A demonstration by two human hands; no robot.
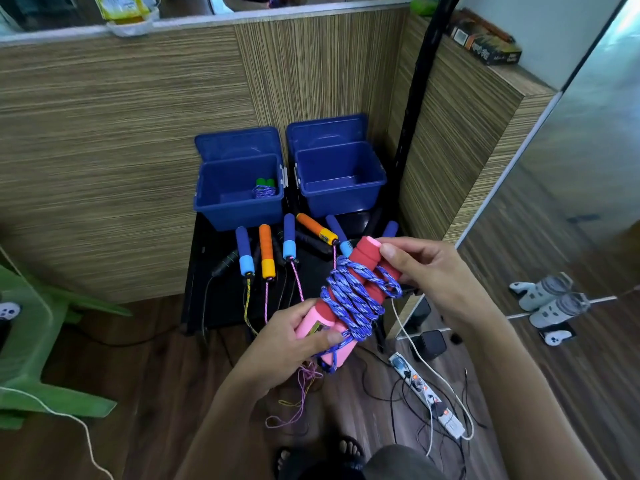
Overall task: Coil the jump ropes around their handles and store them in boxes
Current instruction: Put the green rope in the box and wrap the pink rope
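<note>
I hold a pair of red and pink jump rope handles (367, 261) side by side, with blue rope (356, 299) coiled around their middle. My left hand (294, 344) grips the pink lower ends, thumb pressing the rope. My right hand (433, 268) grips the red upper ends. Two open blue boxes stand on a black table (221, 306): the left box (239, 199) holds a coiled rope with green handles (265, 188), while nothing shows inside the right box (341, 181). Several uncoiled ropes with blue and orange handles (267, 251) lie in front of the boxes.
Wood-grain partitions rise behind and right of the table. A green plastic chair (31, 344) stands at left. A power strip (427, 396) with cables lies on the wooden floor at right. Loose rope ends hang off the table's front edge. My sandalled feet show below.
</note>
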